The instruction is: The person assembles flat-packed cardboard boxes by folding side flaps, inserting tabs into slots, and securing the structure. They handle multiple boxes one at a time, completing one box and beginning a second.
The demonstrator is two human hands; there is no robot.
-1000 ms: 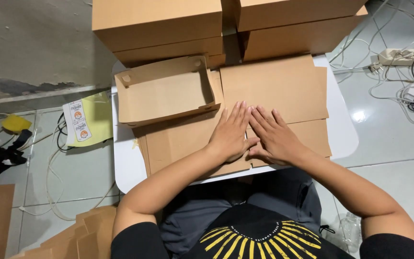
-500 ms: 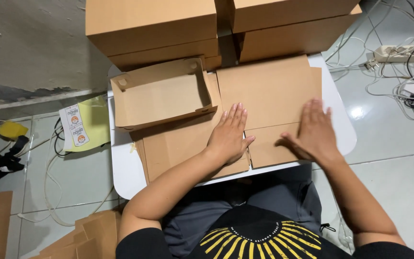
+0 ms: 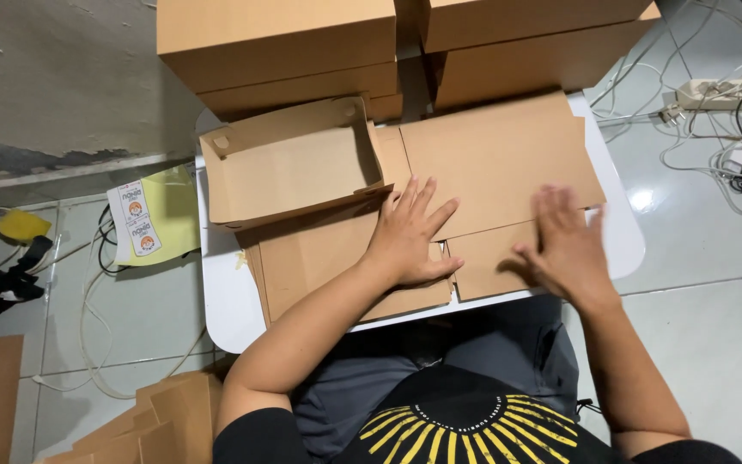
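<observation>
Now left hand (image 3: 407,236), right hand (image 3: 567,245) flat on cardboard sheet (image 3: 500,163), near table (image 3: 225,301) edge.

A brown open-topped cardboard box (image 3: 289,163) sits on the white table's left side, beside a flat brown cardboard sheet (image 3: 495,159) (unfolded, lying under both hands). Closed brown cartons (image 3: 276,39) stack behind them, and a yellow packet with a white label (image 3: 135,223) lies on the floor at left.

Left hand (image 3: 410,236) flat, fingers spread; right hand (image 3: 564,245) flat, palm down.
</observation>
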